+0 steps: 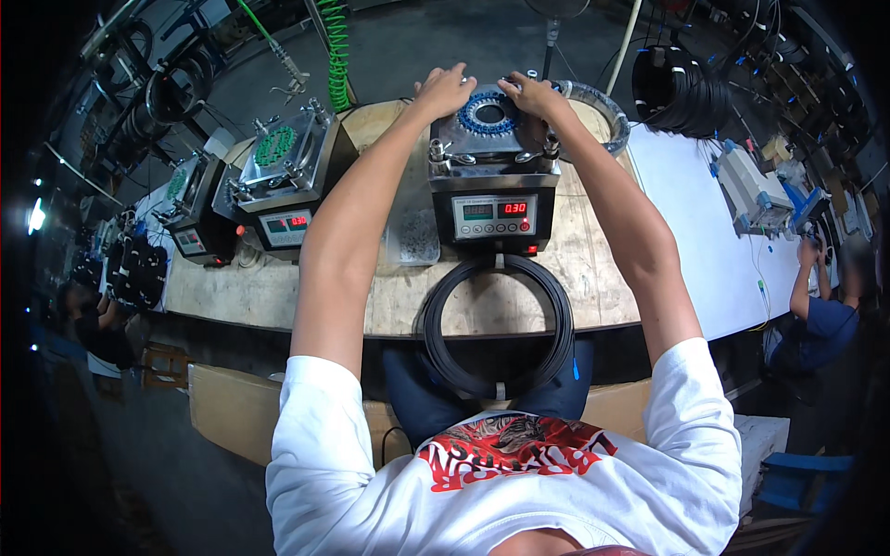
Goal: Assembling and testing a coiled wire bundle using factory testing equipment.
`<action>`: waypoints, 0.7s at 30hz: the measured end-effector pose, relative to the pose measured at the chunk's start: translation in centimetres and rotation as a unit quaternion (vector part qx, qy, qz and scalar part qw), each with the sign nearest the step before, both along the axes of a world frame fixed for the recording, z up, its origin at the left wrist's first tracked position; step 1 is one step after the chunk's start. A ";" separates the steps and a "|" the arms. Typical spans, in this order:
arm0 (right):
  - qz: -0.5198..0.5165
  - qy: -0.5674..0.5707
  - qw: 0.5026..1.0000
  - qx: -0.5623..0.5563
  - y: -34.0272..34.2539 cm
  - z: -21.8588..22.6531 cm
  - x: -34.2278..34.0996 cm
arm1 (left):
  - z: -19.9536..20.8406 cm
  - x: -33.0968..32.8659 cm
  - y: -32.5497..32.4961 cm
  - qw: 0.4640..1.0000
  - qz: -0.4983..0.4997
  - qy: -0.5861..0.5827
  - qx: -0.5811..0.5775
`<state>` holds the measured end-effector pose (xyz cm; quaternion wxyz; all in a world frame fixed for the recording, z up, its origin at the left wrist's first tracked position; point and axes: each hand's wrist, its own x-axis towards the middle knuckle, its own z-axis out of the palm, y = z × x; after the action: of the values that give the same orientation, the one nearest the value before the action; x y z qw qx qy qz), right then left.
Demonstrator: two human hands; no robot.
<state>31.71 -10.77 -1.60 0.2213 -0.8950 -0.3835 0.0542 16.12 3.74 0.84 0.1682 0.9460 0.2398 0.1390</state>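
- Workshop bench of worn wood [593,278], curved by the lens, white table [705,232] adjoining to the right; dark floor beyond, cluttered with cable reels and hoses.
- Centre of bench: grey polishing machine [493,176] with display panel facing the wearer, square metal plate on top carrying a ring-shaped blue fixture [489,113].
- Left hand [445,90]: laid on the far left corner of the plate, fingers spread and bent over the edge; pressing or gripping the plate, nothing separate seen in the palm.
- Right hand [531,94]: set on the far right of the plate, fingertips touching the blue fixture's rim; fingers curled, pinching at something too small to identify.
- Key relation: blue fixture lying between both hands, directly ahead along the body's midline; right hand in contact with it, left hand just beside it. Round fixture, so no long axis to note; both arms extended about equally.
- Black cable coil [496,320] hanging over the near bench edge, just in front of the machine, apart from both hands.
- Second machine [283,181] with green fixture to the left, a third farther left, both unattended.
- Small clear tray [415,236] just left of the central machine; contents not legible.
- Another person [820,310] in blue seated at far right, hands at own work.
- Hidden or unclear: far edge of the plate behind the hands, clamps at the rear corners, fingertip grip of either hand, and objects in the dark upper corners.
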 end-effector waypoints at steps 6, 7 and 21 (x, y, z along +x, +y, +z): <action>0.023 0.034 0.999 -0.004 -0.7 0.7 -0.5 | -0.6 0.0 0.5 0.999 -0.018 -0.023 -0.016; 0.018 0.013 1.000 -0.012 -1.0 0.5 -0.3 | -0.5 0.3 0.1 0.999 -0.022 -0.012 -0.031; 0.109 0.124 0.907 0.388 -10.0 -4.8 -2.1 | -4.4 -10.7 -3.8 0.889 -0.136 -0.309 -0.308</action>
<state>29.61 -20.74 -6.39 0.5898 -0.6768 -0.4391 0.0352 5.40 -0.03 -3.57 0.5343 0.7791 0.0757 0.3190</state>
